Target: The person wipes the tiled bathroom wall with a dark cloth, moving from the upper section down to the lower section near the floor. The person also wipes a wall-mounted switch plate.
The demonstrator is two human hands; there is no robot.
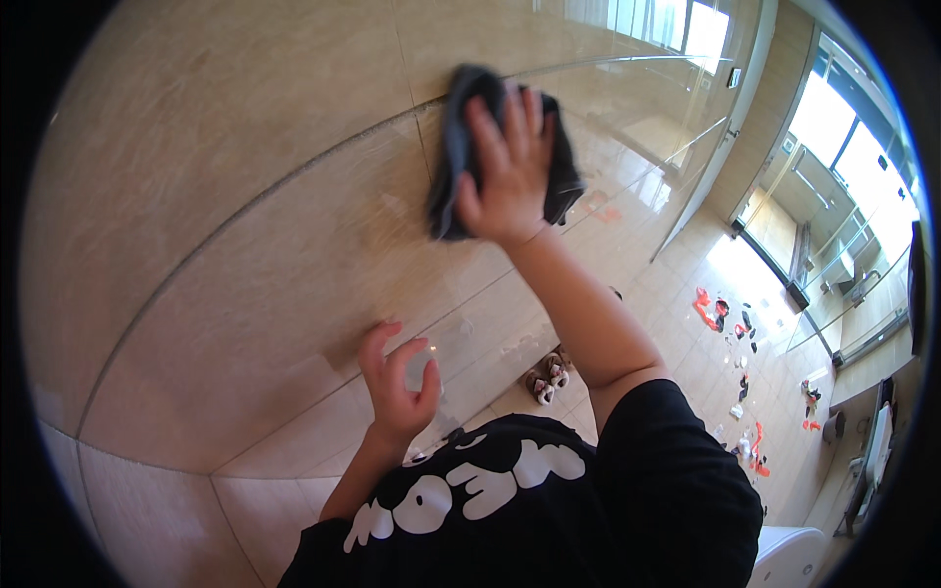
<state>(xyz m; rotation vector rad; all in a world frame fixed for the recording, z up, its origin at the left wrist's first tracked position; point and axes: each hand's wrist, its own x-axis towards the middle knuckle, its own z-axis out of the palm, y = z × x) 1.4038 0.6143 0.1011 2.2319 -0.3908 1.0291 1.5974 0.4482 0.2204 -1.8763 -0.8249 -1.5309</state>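
Note:
My right hand is raised against a glossy beige tiled wall and presses a dark grey cloth flat onto it, fingers spread over the cloth. The cloth sticks out on both sides of the hand, beside a tile joint. Lower down, my left hand holds nothing; its curled, parted fingertips touch the same wall. My black short-sleeved shirt with white lettering fills the lower edge.
A pair of patterned slippers lies on the shiny tiled floor by the wall's foot. Several small red and black things are scattered farther right. A glass partition stands beyond; a white fixture is at the lower right.

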